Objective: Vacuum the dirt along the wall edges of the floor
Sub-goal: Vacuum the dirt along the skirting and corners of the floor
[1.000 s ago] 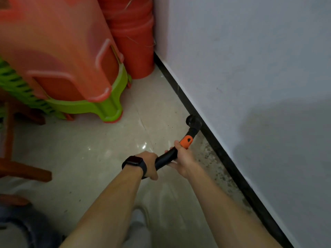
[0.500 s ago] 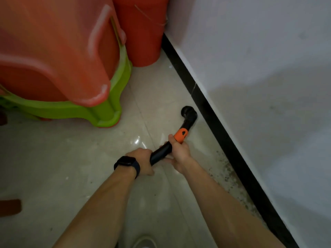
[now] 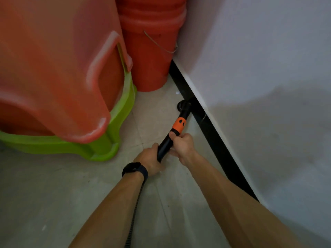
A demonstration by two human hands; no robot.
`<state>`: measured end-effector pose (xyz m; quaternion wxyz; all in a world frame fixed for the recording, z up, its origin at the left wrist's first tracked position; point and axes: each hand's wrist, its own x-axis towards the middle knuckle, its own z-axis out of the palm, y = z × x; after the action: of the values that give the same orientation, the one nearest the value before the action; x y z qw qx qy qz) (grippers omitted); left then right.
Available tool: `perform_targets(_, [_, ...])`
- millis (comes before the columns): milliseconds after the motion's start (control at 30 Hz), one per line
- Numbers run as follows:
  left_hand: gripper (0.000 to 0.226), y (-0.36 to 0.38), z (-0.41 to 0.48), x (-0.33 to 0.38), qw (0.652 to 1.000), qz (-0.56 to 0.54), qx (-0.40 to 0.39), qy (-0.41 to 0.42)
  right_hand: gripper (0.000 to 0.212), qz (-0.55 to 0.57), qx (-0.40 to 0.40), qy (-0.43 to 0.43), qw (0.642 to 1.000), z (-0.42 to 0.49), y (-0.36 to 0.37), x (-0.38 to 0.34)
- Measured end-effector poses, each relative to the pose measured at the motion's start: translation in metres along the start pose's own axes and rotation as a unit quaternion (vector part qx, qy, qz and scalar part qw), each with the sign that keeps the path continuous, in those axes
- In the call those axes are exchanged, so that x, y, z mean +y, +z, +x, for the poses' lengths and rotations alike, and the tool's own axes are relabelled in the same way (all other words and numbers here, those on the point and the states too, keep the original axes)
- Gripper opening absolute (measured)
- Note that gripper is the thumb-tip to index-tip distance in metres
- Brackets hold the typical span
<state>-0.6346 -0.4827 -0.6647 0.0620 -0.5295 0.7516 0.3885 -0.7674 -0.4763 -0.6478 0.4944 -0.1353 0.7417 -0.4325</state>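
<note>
My main worry is the round black nozzle [image 3: 183, 105]. It sits right at the black skirting strip [image 3: 211, 136], near the red plastic bucket [image 3: 148, 65] in the corner. A further push could knock the bucket, or ride up the skirting and miss dirt on the pale tiled floor [image 3: 53, 203]. The ribbed black cord [image 3: 133, 217] under my left forearm might snag. Both grips are wrapped tight round the black vacuum tube with the orange collar [image 3: 164, 147]: left hand [image 3: 149, 161] at the lower end, right hand [image 3: 182, 144] just below the collar.

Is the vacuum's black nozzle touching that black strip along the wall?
Cannot tell. In the head view the nozzle overlaps the black strip, and dark on dark hides any gap.
</note>
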Motion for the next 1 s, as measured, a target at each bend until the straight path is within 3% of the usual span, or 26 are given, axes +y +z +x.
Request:
perform_targets(333, [0.056, -0.018, 0.05, -0.007, 1.0, -0.004, 0.026, 0.01, 0.014, -0.019, -0.027, -0.028, 0.999, 0.051, 0.018, -0.022])
perform_targets(500, [0.053, -0.026, 0.057, -0.01, 1.0, -0.014, 0.001, 0.018, 0.012, -0.029, -0.027, -0.024, 0.999, 0.057, 0.02, -0.024])
perform_targets(667, [0.05, -0.02, 0.029, -0.012, 0.998, -0.02, -0.047, 0.027, 0.041, -0.023, 0.011, 0.017, 1.0, 0.027, 0.016, -0.009])
perform_targets(800, [0.057, -0.004, -0.013, -0.029, 0.99, -0.091, -0.108, -0.001, 0.014, 0.011, -0.004, 0.054, 0.998, -0.019, 0.005, 0.017])
perform_targets(1000, [0.063, 0.027, -0.059, -0.017, 0.96, -0.202, -0.188, -0.047, 0.027, -0.017, 0.016, 0.058, 0.998, -0.069, -0.023, 0.047])
